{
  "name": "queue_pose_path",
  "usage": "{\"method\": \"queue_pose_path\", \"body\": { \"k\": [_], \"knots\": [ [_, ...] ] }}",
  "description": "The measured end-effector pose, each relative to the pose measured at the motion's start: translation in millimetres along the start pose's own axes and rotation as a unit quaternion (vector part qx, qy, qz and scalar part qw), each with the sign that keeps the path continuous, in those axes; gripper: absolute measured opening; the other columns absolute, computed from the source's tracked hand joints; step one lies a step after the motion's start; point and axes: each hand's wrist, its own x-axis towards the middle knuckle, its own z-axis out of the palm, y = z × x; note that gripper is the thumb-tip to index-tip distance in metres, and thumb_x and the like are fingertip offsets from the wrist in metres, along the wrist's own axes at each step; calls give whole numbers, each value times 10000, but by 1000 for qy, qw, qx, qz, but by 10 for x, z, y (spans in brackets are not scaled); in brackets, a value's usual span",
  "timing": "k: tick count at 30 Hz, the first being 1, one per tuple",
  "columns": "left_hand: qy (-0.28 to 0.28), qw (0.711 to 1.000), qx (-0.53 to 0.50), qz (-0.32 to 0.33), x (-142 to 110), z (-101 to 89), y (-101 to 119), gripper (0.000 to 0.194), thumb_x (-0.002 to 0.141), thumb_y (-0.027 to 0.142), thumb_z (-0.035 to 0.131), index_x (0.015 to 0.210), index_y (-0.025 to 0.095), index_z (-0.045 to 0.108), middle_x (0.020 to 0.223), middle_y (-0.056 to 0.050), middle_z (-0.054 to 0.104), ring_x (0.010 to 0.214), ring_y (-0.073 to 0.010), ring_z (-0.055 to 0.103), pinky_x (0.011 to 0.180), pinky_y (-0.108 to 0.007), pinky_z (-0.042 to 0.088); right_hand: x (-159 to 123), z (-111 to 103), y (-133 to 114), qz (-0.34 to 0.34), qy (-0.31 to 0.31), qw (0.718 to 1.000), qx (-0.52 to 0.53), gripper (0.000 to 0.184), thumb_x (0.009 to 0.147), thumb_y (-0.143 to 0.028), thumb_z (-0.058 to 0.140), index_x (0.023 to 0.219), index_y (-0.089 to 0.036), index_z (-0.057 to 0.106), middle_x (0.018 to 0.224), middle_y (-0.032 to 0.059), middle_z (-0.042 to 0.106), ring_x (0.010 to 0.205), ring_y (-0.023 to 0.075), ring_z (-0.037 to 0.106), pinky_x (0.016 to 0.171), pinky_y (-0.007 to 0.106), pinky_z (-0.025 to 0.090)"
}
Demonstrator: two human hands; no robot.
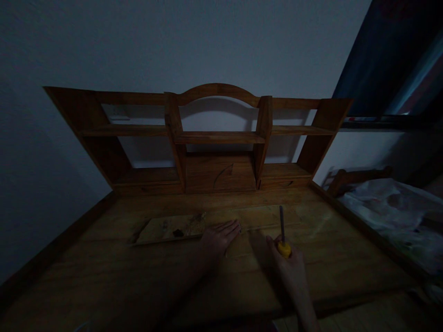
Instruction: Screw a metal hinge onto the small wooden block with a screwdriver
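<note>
A rough wooden board with a slanted left end and dark blotches lies across the wooden desk. My left hand rests palm down at the right of the blotched part, fingers stretched out and lying flat. A tiny dark spot shows by its fingertips, too small to name. To the right, my right hand is closed around a yellow-handled tool with a long, narrow, flat metal blade. The blade points up and away from me, apart from my left hand. Dim light hides whether it is a chisel or a file.
A wooden shelf unit with an arched top stands at the back of the desk, against the wall. Raised edges run along the desk's sides. Beyond the right edge lies a pale plastic bag, below a dark window.
</note>
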Motion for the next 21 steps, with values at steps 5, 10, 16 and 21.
{"method": "queue_pose_path", "body": {
  "k": [5, 10, 16, 21],
  "knots": [
    [-24, 1000, -2, 5, 9, -26, 14, 554, 916, 190, 446, 1464, 120, 465, 1531, -99, 427, 1417, -227, 423, 1151, -381, 415, 0, 108, 142, -24, -32, 991, -127, 373, 838, -539, 553, 904, -184, 645, 725, 64, 665, 690, 248, 618, 644, 328, 425],
    [-40, 999, -6, -34, 8, -43, 61, 601, 888, 120, 417, 1489, 137, 432, 1544, -87, 412, 1418, -222, 423, 1147, -392, 417, 11, 102, 160, -35, -18, 992, -123, 311, 861, -516, 541, 934, -218, 596, 774, 54, 685, 735, 253, 640, 678, 336, 441],
    [-23, 991, -8, -128, 5, 4, 69, 747, 774, 18, 418, 1506, 161, 408, 1560, -83, 403, 1441, -234, 384, 1164, -414, 381, 1, 82, 153, -75, -9, 993, -90, 348, 827, -367, 579, 1144, -225, 559, 1051, 76, 693, 926, 257, 654, 809, 370, 486],
    [4, 987, 12, -162, -4, 50, 15, 669, 837, 152, 479, 1498, 86, 399, 1564, -158, 378, 1455, -282, 347, 1207, -471, 284, -17, 86, 96, -90, -2, 993, -77, 444, 816, -378, 609, 1229, -229, 541, 1142, 93, 676, 1000, 268, 649, 852, 402, 499]
  ]
}}
